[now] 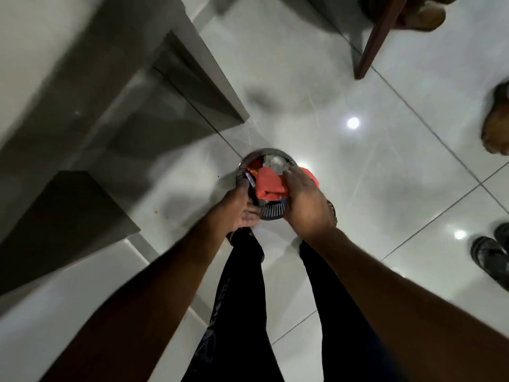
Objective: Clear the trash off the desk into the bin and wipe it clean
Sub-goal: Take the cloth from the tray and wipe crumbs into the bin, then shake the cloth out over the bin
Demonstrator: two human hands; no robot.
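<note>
A small round slatted bin [271, 212] stands on the floor between my feet, seen from straight above. Crumpled white paper [274, 162] and red and blue scraps lie inside it. My right hand [307, 202] is over the bin's right side, shut on a folded orange-red cloth [271, 184] that hangs over the opening. My left hand [242, 208] grips the bin's left rim. The desk [91, 78] is a grey glossy surface at the upper left; little of its top shows.
The floor is glossy white tile [385, 166]. A dark wooden furniture leg [369, 51] stands at the top right. Another person's feet [495, 125] and dark shoes [490, 260] are at the right edge. A grey panel [63, 224] juts out at the left.
</note>
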